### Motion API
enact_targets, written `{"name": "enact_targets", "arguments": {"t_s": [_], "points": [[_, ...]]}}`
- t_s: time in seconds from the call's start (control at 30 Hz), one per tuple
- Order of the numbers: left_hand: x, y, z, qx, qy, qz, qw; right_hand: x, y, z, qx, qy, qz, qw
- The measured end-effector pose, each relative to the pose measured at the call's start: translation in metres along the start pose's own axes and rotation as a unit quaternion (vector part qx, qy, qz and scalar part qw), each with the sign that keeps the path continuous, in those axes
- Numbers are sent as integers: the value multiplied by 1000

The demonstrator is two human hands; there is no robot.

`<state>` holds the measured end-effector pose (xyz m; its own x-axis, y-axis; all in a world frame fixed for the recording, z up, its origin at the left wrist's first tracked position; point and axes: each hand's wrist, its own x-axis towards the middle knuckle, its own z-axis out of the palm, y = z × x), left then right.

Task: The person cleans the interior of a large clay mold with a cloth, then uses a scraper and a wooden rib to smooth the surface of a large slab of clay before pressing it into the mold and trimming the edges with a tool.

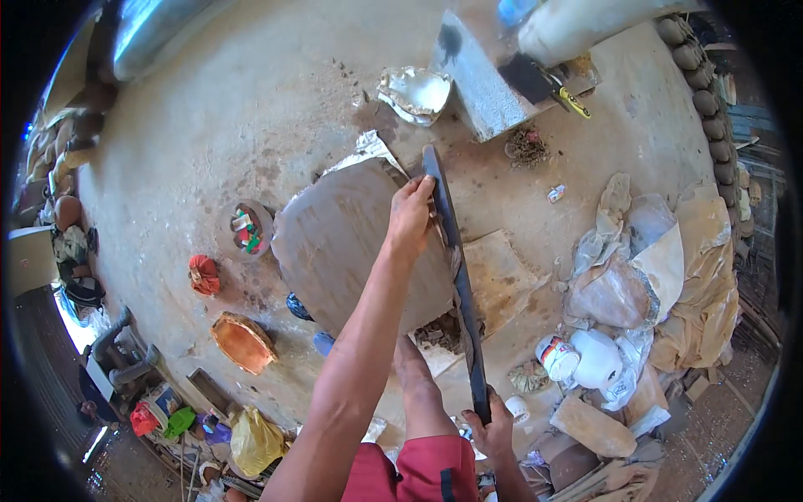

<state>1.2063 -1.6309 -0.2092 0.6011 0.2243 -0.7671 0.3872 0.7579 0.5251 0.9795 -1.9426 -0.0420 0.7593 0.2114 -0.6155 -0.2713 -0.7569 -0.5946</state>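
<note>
A wide slab of smooth grey-brown clay (pixel 343 243) lies on the floor in front of me, with streaks across its top. Along its right edge runs a long, narrow dark bar (pixel 456 251) with clay stuck to its side; whether it is wood or metal I cannot tell. My left hand (pixel 411 213) is closed around the bar near its far end, the arm reaching over the slab. Near my right knee, my right hand (pixel 492 422) grips the bar's near end. Dark clay scraps (pixel 441 332) lie beside the slab's near right corner.
A flat tan sheet (pixel 502 272) lies right of the bar. Left of the slab are a bowl of small items (pixel 258 209), a red bundle (pixel 203 274) and an orange-lined mould (pixel 242 343). Plastic-wrapped clay (pixel 615 293) and a white container (pixel 595 356) sit at right; a grey board (pixel 485 84) is beyond.
</note>
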Motion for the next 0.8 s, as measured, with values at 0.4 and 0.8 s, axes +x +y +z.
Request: {"name": "enact_targets", "arguments": {"t_s": [0.4,0.8], "points": [[-127,-90,29,-159,-100,-103,977,7,13,-43,120,31,50,991],[-236,-145,0,-292,-147,-196,925,116,-89,-36,86,49,-31,995]]}}
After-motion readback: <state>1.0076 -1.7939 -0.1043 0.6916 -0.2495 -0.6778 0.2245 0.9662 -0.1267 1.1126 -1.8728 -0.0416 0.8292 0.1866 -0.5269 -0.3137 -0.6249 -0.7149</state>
